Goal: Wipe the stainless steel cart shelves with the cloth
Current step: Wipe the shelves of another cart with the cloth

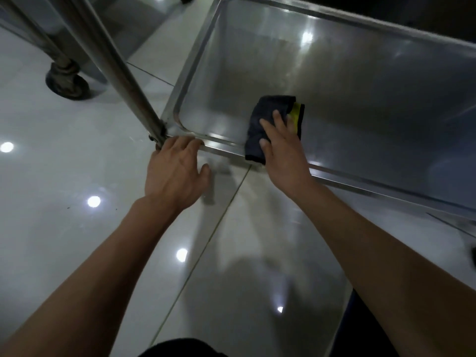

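We pressed the cloth (273,124) flat with our right hand (282,148) — fingers straight — at the shelf's (347,81) near rim; our left hand (175,171) gripped that rim's corner beside 1 post (121,73).

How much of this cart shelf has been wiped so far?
Done: cannot tell; the shelf shines evenly. In hand: the right hand presses the dark cloth flat near the front rim, while the left hand holds the rim by the corner post. Left: seemingly the far stretch.
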Available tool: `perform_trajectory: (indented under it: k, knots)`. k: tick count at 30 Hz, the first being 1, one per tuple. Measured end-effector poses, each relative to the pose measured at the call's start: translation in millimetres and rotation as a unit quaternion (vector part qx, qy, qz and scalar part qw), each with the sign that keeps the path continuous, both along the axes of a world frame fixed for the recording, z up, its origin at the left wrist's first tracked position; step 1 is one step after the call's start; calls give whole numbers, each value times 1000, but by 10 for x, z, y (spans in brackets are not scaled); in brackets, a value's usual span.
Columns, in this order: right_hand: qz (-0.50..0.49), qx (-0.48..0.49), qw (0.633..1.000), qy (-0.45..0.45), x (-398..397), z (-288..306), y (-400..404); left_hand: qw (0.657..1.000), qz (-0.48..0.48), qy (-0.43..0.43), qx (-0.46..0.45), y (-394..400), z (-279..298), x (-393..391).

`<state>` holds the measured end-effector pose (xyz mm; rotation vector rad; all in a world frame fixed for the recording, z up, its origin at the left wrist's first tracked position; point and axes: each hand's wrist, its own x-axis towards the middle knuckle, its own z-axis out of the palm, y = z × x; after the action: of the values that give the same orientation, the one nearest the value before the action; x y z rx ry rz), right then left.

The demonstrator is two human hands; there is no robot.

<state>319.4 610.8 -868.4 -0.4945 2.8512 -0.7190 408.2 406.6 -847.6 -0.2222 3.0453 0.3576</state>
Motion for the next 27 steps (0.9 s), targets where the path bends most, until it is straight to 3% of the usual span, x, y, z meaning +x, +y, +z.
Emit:
perform_trajectory:
  k: [17,22,27]
  knots:
    - [124,26,991,-29,-473,-43,-1423,1000,0,16,7,-121,-102,69]
    - [151,40,988,11,-485,-34,-1184,1000,-15,-11,-21,-104,-34,69]
    - [84,14,996,-2,-437,-53,-556,996,-25,-56,-64,-13,62,-55]
